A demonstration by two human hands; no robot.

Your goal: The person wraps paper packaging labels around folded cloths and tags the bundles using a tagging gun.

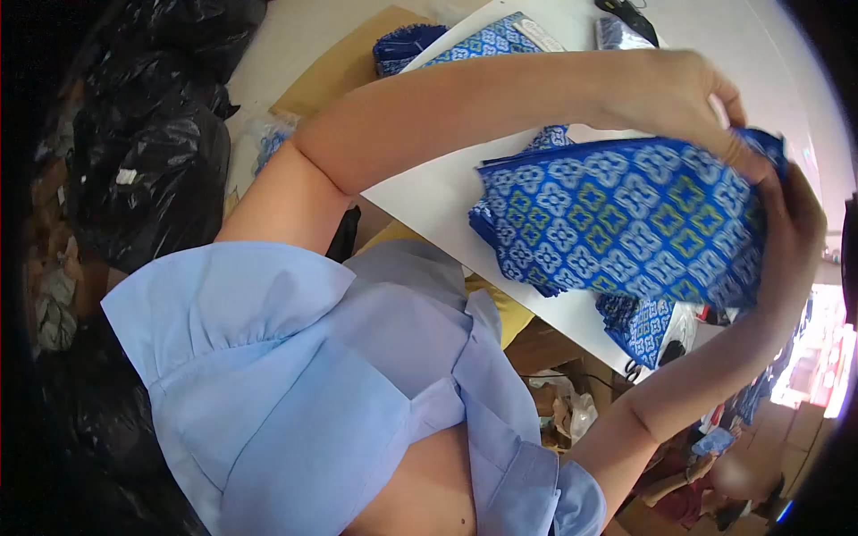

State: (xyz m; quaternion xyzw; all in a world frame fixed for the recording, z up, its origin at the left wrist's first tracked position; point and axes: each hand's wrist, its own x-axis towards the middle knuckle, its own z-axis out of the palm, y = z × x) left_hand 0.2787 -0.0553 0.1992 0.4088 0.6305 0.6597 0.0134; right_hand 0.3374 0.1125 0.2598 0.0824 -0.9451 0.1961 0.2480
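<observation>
A blue patterned cloth with white and yellow-green flower motifs hangs in front of me at the right. My left hand, reaching across from the left, is closed with thumb and fingers on its upper right corner. At that same corner my right hand also grips the fabric, its fingers partly hidden by the cloth. The two hands nearly touch. Under and beside the held cloth, more pieces of the same blue fabric lie on the white table.
Farther back on the table are a rolled blue fabric bundle, patterned cloth with a label card, brown paper and a plastic-wrapped packet. Black plastic bags pile up at the left. Another person sits at the lower right.
</observation>
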